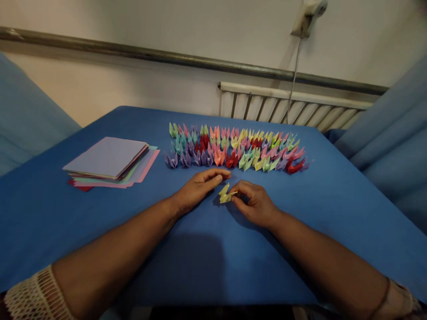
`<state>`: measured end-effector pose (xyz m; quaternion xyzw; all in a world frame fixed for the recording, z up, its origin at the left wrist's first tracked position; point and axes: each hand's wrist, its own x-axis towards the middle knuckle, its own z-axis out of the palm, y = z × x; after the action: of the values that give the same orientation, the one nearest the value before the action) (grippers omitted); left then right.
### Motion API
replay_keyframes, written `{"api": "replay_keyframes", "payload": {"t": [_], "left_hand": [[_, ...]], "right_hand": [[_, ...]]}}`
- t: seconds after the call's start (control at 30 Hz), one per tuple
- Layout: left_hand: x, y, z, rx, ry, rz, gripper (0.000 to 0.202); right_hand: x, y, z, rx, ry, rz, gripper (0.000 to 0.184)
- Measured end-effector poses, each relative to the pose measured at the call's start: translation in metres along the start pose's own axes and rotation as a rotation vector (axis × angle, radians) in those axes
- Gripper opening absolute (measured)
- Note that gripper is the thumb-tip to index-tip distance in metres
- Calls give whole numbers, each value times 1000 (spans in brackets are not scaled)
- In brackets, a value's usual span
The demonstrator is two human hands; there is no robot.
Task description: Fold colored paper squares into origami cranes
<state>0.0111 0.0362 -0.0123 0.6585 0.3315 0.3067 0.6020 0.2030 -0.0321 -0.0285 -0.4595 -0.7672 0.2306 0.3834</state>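
Observation:
A small yellow paper crane (pixel 225 195) is at the middle of the blue table, pinched at its right side between the thumb and fingers of my right hand (pixel 255 202). To the left of the crane and slightly behind it, my left hand (pixel 202 184) is open, its fingers stretched out to the right, with nothing held. Just beyond both hands stand rows of folded paper cranes (pixel 219 155) in purple, red, pink, green, yellow and blue.
A stack of coloured square paper sheets (pixel 106 158), lilac on top, lies on the left of the blue tablecloth (pixel 167 284). Behind the table are a wall pipe (pixel 150 53), a white radiator (pixel 267 95) and a socket with a cord (pixel 305 22). Blue curtains (pixel 393 133) hang at both sides.

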Motion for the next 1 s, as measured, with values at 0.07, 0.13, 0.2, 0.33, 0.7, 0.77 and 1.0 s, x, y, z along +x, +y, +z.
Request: {"api": "replay_keyframes", "payload": {"t": [0.07, 0.13, 0.2, 0.33, 0.7, 0.77, 1.0], "left_hand": [[1, -1, -1, 64, 73, 29, 31], [1, -1, -3, 149, 89, 51, 24], [1, 1, -3, 255, 52, 91, 18], [0, 3, -1, 503, -37, 193, 16], [5, -14, -11, 808, 10, 192, 7], [4, -14, -11, 843, -19, 193, 8], [5, -11, -11, 927, -45, 213, 10]], "right_hand": [[1, 4, 1, -82, 27, 29, 8], [2, 8, 3, -125, 38, 73, 7], [3, 11, 4, -135, 34, 112, 7], [4, 12, 6, -130, 26, 159, 7], [5, 10, 3, -196, -24, 281, 8], [5, 9, 2, -213, -34, 297, 8], [7, 11, 1, -270, -69, 313, 7]]}}
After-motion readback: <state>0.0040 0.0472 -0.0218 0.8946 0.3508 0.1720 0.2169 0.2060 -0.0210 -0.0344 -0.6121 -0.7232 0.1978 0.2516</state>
